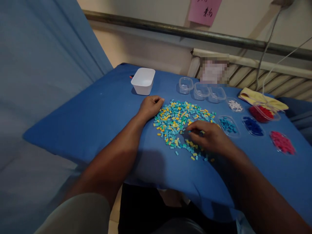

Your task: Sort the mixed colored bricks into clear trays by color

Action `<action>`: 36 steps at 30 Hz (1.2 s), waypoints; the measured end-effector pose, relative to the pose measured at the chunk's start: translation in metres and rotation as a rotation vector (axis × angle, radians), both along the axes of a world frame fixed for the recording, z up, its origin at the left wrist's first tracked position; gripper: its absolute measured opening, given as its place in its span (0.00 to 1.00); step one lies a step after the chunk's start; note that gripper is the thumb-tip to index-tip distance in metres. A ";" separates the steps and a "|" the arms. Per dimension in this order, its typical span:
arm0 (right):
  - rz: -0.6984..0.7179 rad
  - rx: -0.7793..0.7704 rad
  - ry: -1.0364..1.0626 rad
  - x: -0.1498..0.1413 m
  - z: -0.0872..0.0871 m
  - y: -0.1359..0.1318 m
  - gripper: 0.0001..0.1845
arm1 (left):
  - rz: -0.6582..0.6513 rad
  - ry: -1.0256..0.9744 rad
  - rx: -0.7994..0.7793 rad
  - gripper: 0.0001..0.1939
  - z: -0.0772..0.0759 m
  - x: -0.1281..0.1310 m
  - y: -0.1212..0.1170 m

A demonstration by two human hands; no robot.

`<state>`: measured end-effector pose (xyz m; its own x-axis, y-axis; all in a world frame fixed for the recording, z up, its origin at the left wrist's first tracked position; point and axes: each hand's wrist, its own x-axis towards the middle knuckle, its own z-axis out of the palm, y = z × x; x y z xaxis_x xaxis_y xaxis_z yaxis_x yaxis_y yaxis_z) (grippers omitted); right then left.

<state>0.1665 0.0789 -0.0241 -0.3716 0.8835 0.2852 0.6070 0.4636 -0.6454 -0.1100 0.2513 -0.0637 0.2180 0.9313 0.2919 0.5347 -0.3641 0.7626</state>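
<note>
A loose pile of small toy building bricks [174, 118], in turquoise, green, yellow and orange, is spread over the blue-covered table [107, 120]. At the pile's upper left edge rests my left hand [150, 107], its fingers curled in; whatever they may hold is hidden. My right hand [207, 135] is over the right part of the pile. Its thumb and forefinger are brought close together just above the bricks, and I cannot make out what is between them. Several bricks lie scattered below the pile, near the table's front side.
A white tub [143, 81] stands behind my left hand. Clear plastic containers [201, 91] line the back. To the right sit containers of white [234, 105], turquoise [228, 125], dark blue [253, 126], red [263, 113] and pink pieces [282, 142], beside a yellow cloth [263, 97].
</note>
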 end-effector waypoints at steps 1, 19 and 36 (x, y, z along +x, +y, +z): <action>-0.104 -0.024 0.071 0.014 0.001 0.000 0.09 | 0.002 0.006 -0.002 0.22 0.001 0.000 0.000; -0.699 -0.337 0.516 0.151 -0.011 0.006 0.22 | 0.028 0.031 -0.047 0.21 0.015 -0.007 0.005; -0.527 0.048 0.003 0.142 -0.026 0.012 0.16 | 0.046 0.008 -0.073 0.20 0.013 -0.006 0.005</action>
<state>0.3084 0.0912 -0.0500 0.1203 0.9361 0.3306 0.7642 0.1253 -0.6327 -0.1158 0.2566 -0.0505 0.1763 0.9591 0.2215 0.5561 -0.2827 0.7815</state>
